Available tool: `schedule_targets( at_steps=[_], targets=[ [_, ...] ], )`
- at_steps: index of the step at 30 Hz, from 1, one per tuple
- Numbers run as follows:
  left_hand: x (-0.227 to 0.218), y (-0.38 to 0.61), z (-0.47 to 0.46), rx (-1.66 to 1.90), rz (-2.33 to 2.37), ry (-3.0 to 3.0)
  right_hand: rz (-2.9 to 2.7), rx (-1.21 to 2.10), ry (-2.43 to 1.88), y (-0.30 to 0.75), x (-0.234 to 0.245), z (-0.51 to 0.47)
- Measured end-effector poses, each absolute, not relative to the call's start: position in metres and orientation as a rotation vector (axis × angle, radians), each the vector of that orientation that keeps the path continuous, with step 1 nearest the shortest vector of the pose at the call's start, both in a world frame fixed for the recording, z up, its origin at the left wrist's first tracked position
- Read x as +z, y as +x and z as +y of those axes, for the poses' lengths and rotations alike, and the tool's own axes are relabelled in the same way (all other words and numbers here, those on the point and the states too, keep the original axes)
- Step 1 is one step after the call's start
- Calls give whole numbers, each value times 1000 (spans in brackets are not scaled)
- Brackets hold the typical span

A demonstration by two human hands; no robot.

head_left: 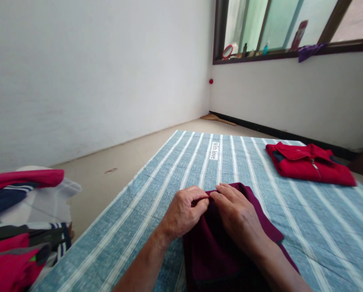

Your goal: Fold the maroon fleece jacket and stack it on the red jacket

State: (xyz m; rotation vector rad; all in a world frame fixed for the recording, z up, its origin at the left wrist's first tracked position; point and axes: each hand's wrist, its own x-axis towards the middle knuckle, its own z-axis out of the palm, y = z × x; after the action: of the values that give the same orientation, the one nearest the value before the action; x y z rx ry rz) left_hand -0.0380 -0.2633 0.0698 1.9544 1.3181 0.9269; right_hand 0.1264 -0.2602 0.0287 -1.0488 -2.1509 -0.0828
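It's a home — striped cloth [145, 194], folded red garment [306, 167], small mirror [227, 51].

1. The left forearm [141, 263], bare, slants up from beside the near left side of the maroon garment [201, 261].
2. The left wrist [161, 239] lies outside the garment's left edge, turning the left hand [185, 211] inward toward its far end.
3. The left thumb [201, 207] and forefinger [198, 192] pinch together at the garment's far left corner, the other fingers curled and mostly hidden.
4. The right forearm [280, 263], also bare, reaches across the garment's right side.
5. The right hand [238, 211] lies back up over the garment, fingers [229, 192] lightly bent, fingertips at its far edge just beside the left pinch; its thumb is hidden.
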Motion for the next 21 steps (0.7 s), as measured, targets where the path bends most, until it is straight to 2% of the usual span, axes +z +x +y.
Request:
schedule_targets(
  at_steps=[7,17,21],
  targets=[
    [72,-38,-264,904,1317,1914,-2146,-38,-1099,126,35,-262],
    [65,-43,-258,927,1377,1810,-2589,364,-1179,146,63,-277],
    [65,-45,-257,903,1391,1779,-2598,439,-1249,156,70,-275]
  ],
)
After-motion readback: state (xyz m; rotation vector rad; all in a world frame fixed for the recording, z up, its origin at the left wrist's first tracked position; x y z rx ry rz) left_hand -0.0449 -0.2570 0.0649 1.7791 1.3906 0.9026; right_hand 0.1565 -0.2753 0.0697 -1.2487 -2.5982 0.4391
